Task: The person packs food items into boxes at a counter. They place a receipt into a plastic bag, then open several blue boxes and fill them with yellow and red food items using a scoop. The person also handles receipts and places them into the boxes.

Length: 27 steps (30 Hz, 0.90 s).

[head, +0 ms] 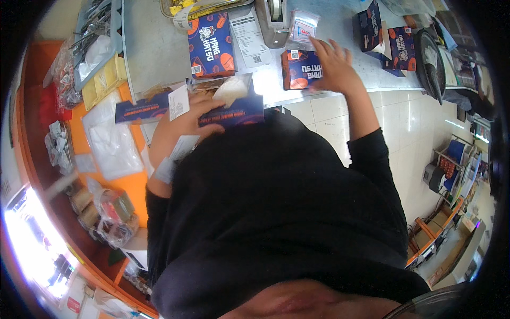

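An open blue-and-orange cardboard food box (239, 108) lies at the metal counter's front edge, close against the black shirt, with something white and crumpled inside. My left hand (191, 113) rests on it, thumb apart from the fingers; a white label (179, 103) stands by the fingers, and more labels stick to the wrist. My right hand (334, 69) reaches over a smaller closed box (299, 71), fingers spread, at its right end. Whether it grips that box is not clear. Behind it lies a clear plastic pouch (303, 30). A larger closed box (211, 44) lies behind my left hand.
A printed receipt (250, 38) lies beside a tape dispenser (275, 24). At the back left stands a tray of yellow food (189, 8). More boxes (401, 48) and a black round tray (429, 65) are at right. Plastic bags (113, 147) cover part of an orange surface at left.
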Tool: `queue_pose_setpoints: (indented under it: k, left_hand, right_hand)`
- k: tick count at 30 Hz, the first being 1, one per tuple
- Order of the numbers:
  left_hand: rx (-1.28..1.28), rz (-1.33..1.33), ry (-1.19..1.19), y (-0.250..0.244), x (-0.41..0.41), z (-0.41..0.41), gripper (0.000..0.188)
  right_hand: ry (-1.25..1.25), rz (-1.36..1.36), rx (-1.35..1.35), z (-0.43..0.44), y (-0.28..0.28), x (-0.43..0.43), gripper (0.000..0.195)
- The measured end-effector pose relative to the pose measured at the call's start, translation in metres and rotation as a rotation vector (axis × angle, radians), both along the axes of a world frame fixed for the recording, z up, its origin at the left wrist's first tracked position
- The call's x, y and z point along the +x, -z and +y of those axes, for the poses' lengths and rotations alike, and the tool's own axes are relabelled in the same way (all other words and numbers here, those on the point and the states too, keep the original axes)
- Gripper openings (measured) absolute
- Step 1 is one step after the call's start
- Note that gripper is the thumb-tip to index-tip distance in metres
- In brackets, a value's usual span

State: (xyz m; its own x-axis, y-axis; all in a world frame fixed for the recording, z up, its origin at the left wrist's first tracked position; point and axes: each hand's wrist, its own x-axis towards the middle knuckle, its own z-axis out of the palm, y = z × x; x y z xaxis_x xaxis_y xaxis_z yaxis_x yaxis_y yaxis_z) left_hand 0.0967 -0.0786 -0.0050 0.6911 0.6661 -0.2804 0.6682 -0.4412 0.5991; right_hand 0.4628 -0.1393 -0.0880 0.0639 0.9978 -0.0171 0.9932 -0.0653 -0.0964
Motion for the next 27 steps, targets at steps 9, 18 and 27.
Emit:
queue_pose_setpoints:
  k: [9, 18, 27]
  left_hand:
    - [-0.035, -0.042, -0.247, -0.004, 0.005, -0.021, 0.033]
    - [0.070, -0.046, -0.217, -0.004, 0.016, -0.023, 0.028]
    - [0.281, -0.240, -0.007, 0.050, -0.017, -0.017, 0.031]
  right_hand:
    - [-0.105, 0.022, 0.049, -0.015, 0.002, 0.025, 0.092]
    - [-0.328, 0.250, -0.160, -0.009, -0.079, 0.005, 0.043]
    - [-0.727, 0.015, -0.213, 0.130, -0.065, -0.064, 0.027]
